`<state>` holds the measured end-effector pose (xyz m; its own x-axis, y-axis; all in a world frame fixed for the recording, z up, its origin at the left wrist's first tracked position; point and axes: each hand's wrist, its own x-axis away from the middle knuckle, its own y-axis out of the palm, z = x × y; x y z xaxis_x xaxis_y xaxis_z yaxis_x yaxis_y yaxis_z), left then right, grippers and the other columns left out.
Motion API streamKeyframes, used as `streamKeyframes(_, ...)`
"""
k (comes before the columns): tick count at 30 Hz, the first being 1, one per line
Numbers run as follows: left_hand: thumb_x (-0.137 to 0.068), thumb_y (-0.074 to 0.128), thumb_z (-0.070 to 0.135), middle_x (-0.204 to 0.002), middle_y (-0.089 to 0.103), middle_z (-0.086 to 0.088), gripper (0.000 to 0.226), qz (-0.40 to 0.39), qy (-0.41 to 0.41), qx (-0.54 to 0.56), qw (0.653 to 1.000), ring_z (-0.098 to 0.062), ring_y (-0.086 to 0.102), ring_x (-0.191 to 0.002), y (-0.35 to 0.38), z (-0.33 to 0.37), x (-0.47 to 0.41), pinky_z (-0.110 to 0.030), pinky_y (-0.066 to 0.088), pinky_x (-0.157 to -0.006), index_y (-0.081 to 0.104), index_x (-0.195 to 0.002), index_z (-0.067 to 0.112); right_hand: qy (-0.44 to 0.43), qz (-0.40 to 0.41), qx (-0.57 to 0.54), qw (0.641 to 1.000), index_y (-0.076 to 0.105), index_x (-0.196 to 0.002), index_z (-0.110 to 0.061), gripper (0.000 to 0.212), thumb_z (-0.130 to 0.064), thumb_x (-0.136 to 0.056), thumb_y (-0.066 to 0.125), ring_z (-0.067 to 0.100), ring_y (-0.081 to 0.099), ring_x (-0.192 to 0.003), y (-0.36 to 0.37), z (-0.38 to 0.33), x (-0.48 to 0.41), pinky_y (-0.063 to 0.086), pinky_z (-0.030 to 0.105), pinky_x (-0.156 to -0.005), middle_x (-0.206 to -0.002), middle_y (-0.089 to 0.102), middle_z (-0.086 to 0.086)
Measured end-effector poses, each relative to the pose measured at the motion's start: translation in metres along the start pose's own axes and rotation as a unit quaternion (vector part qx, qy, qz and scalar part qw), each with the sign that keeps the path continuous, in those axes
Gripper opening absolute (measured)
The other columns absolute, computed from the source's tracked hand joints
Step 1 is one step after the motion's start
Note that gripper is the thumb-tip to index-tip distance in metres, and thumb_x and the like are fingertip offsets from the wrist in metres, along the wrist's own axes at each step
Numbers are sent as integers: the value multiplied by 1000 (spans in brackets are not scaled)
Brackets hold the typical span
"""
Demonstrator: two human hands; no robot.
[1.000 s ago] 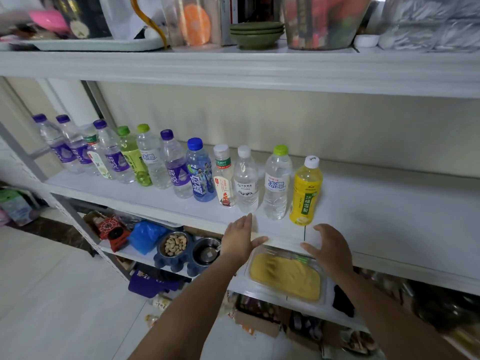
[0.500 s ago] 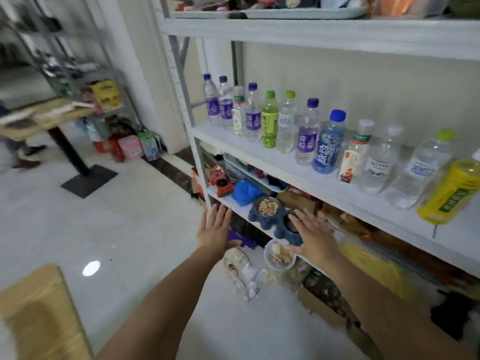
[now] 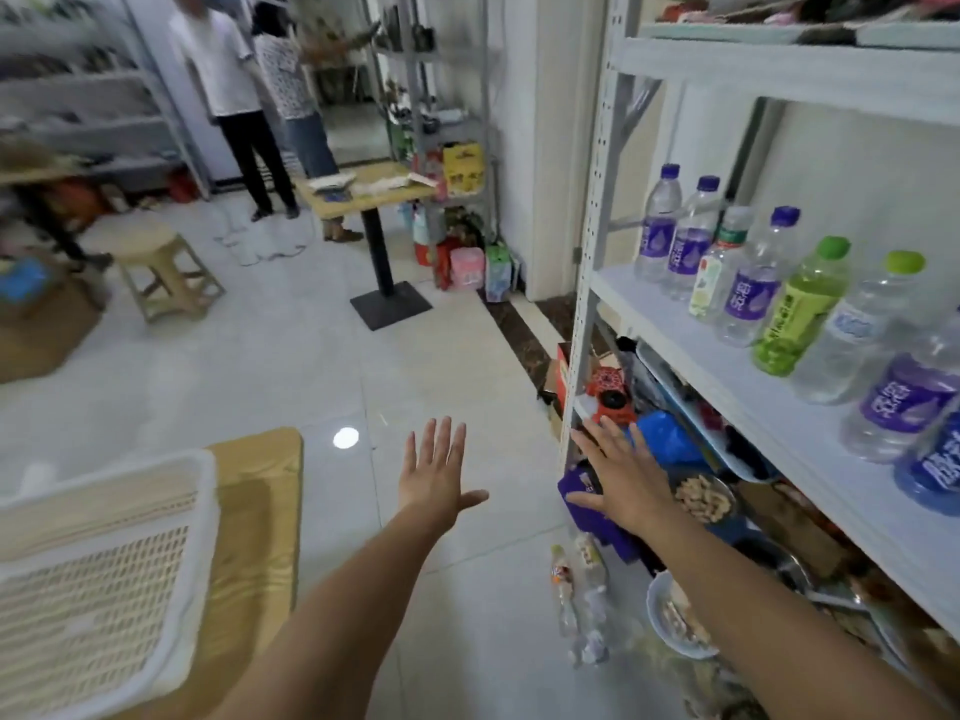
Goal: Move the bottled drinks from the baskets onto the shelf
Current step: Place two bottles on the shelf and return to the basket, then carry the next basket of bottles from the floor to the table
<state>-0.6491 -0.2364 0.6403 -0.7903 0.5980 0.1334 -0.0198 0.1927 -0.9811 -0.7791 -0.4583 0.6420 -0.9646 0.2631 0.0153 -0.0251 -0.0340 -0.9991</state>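
- My left hand (image 3: 434, 483) was out in front of me over the floor, fingers (image 3: 441, 444) spread wide and holding nothing.
- My right hand (image 3: 626, 485) was just as bare, fingers (image 3: 597, 444) splayed, reaching level with the lower tiers of the shelf (image 3: 691, 350) and gripping nothing.
- The bottled drinks (image 3: 748, 283) stood upright in a row along the white shelf board to my right: purple-capped waters, a green tea bottle (image 3: 795, 311), clear ones, and a blue-labelled one at the frame's edge.
- A white lattice basket (image 3: 98, 579) sat at my lower left on a tan wooden table (image 3: 260, 511). I could not see down into it, so I could not tell whether any bottles were left inside.
- A few small bottles (image 3: 576, 595) lay on the floor near the shelf's foot, blurred; I could not say if they belonged to the job.
- I judged the step in hand to be the trip back to the basket for more drinks.
- To do it well I reckoned I should look over the basket's rim first, take one bottle per hand around the body rather than the cap, and carry them upright.
- On the shelf, I thought it best to set each new bottle beside the row's end, not push it between standing ones, since a nudge could topple several.
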Motion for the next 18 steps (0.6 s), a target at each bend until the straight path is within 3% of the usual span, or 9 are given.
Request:
streamKeyframes(8,-89,30,69,-158,-22,-6,94,-7,-117,31,993,-25,-23,-145,5,-8,-15,-46,-14,-116,-21,-149,17,-87,11,-17,996,5,-151,-24,89,-70,-84,40,21,-5,-147,0,5,-83,-5,45,-117,-160,0,2)
streamKeyframes(18,-91,33,67,-157,-25,-7,94,-30,-231,67,970,-25,-24,-144,14,-76,-41,-45,-14,-116,-22,-148,16,-226,-5,-23,974,3,-152,-26,87,-68,-85,39,20,-8,-147,3,-65,-188,-7,44,-117,-160,-2,-1)
